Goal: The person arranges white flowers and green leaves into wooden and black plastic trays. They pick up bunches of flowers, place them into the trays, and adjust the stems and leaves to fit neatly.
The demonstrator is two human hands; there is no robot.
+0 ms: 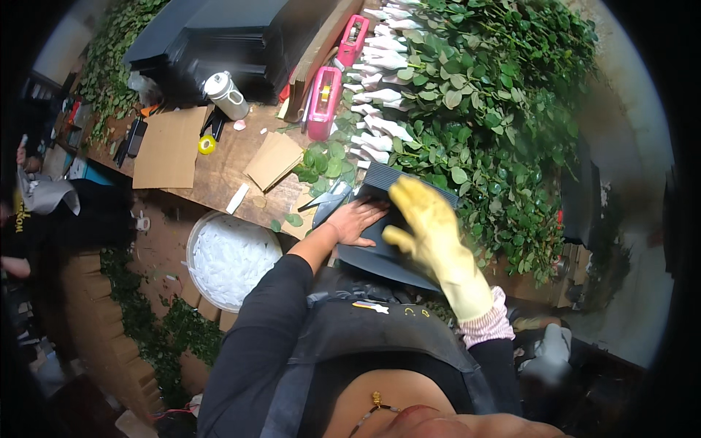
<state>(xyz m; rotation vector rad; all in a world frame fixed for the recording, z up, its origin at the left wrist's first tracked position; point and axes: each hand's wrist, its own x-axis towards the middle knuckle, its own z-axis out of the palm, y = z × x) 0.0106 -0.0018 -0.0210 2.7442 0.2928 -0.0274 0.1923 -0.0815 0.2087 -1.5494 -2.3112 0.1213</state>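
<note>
Black sheet (387, 261) lies under the left hand (358, 222) (ungloved).

Black sheet (383, 263) partly hidden from view

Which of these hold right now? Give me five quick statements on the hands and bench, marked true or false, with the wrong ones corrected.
1. The right hand wears a yellow glove. True.
2. The left hand is gloved. False: the left hand is bare.
3. Both tape dispensers are pink. True.
4. The bucket is full of green leaves. False: the bucket holds white pieces.
5. Leafy stems lie right of the tape dispensers. True.
</note>
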